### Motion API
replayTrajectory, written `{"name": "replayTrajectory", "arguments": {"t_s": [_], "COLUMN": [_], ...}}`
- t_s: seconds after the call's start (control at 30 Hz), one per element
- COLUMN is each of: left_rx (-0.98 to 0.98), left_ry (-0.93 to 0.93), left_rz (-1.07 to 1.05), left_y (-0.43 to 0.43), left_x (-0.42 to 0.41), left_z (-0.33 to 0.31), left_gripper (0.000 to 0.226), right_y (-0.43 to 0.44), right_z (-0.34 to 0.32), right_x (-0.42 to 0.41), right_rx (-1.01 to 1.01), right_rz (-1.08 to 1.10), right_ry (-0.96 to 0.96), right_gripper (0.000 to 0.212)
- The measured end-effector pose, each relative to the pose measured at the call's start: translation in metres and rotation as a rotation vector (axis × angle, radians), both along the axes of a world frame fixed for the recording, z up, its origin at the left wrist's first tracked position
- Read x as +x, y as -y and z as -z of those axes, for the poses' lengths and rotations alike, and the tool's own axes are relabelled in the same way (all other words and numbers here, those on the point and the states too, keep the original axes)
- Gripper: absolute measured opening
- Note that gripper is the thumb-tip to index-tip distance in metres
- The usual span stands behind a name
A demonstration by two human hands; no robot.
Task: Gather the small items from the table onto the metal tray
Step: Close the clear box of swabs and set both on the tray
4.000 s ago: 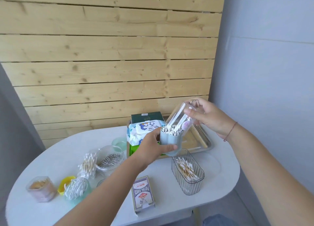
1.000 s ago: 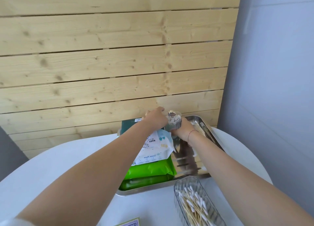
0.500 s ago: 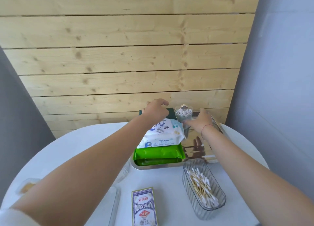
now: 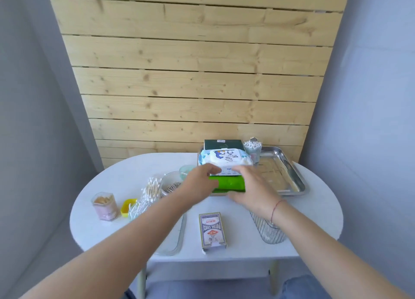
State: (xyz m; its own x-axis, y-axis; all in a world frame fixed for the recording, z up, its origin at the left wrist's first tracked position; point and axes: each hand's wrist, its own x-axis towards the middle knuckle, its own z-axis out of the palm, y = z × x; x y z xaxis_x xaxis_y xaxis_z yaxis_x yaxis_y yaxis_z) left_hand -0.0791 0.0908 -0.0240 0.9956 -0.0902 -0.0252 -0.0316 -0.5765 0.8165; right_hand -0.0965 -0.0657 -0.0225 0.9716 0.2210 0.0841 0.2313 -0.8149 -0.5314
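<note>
Swabs (image 4: 252,144) in clear round cup (image 4: 254,156) on shiny metal tray (image 4: 279,174)

Bright green pack (image 4: 229,184), white-and-blue wipes pack (image 4: 226,158), silver tray (image 4: 289,172), blue-patterned card box (image 4: 212,231).

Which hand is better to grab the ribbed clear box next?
Probably right: the box lies just under the wrist of the right hand, while the left hand is farther away, past the cards.
</note>
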Motion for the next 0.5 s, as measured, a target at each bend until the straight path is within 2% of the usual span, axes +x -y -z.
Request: {"name": "replayTrajectory", "arguments": {"t_s": [0.13, 0.23, 0.4, 0.5], "left_rx": [0.095, 0.200, 0.436, 0.597], "left_ry": [-0.026, -0.021, 0.075, 0.042], "left_rz": [-0.017, -0.094, -0.258, -0.345], "left_y": [-0.009, -0.020, -0.033, -0.033], "left_x": [-0.048, -0.070, -0.088, -0.096], "left_z": [0.041, 0.063, 0.086, 0.098], "left_gripper": [0.054, 0.059, 0.063, 0.059], "right_y": [-0.028, -0.042, -0.064, -0.074], "right_z": [0.039, 0.060, 0.077, 0.082], "right_x": [-0.029, -0.038, -0.045, -0.046], "right_rx": [-0.061, -0.169, -0.298, -0.344], "right_rz": [-0.086, -0.107, -0.056, -0.004], "right_ry": [-0.243, -0.342, -0.281, -0.194], "right_gripper": [0.080, 0.085, 0.082, 0.078]}}
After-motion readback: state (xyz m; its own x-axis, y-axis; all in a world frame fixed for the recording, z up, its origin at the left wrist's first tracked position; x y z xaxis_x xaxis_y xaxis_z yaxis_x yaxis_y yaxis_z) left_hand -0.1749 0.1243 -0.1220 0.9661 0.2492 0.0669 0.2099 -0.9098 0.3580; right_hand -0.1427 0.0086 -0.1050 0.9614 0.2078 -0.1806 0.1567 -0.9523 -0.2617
